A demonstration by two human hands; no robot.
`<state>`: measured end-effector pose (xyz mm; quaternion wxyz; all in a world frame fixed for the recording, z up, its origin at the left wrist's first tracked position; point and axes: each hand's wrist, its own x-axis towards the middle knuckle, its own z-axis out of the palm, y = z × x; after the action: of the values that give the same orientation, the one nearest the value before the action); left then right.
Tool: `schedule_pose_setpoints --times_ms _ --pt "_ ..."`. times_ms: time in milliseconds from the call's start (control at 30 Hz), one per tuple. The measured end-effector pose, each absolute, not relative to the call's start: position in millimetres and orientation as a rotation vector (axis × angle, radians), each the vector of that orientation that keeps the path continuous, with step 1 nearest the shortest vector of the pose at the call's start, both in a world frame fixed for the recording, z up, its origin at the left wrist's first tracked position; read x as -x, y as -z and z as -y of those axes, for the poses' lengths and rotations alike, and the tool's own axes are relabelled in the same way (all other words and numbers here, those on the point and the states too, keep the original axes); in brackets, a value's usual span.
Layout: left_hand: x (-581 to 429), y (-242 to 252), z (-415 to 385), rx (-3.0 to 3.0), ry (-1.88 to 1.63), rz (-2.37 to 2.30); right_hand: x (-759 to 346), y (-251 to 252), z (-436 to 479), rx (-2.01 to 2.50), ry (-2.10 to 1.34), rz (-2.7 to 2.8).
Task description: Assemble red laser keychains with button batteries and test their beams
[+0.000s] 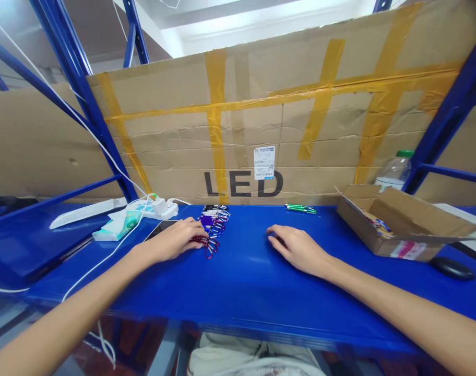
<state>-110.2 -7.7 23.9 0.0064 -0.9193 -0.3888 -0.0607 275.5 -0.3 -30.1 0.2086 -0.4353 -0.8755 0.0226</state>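
Note:
My left hand (182, 238) is closed on red carabiners (210, 245), their clip ends sticking out past its fingertips over the blue tabletop (238, 282). Just beyond them, blue and purple carabiners (214, 224) lie in a column, followed by silver and black ones (215, 211) toward the cardboard. My right hand (298, 248) rests on the tabletop with nothing visible in it, its fingers loosely bent and the thumb apart from the index finger. Behind it lies a small group of green pens or pen-like sticks (300, 209).
On the right stands an open cardboard box (402, 224) with small colourful items inside, beside a black mouse (452, 268) and a green-capped bottle (396, 169). A white power strip (159, 210), cable and tissue pack (115, 227) are at left. Taped cardboard (175, 151) closes the back.

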Motion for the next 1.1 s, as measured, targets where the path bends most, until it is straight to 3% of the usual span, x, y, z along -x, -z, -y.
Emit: schedule_pose_setpoints --times_ms 233,400,667,1100 --pt "110 -25 -2 2.829 0.159 1.226 -286 32 -19 1.241 0.074 2.328" --pt "89 -33 -2 2.723 0.150 1.242 -314 43 -53 1.559 0.297 2.158" --pt "-9 -18 -1 2.925 0.267 0.841 -344 56 -90 1.843 0.220 2.075" --pt "-2 17 -10 3.072 0.609 0.818 -357 50 -105 1.903 0.234 2.112"
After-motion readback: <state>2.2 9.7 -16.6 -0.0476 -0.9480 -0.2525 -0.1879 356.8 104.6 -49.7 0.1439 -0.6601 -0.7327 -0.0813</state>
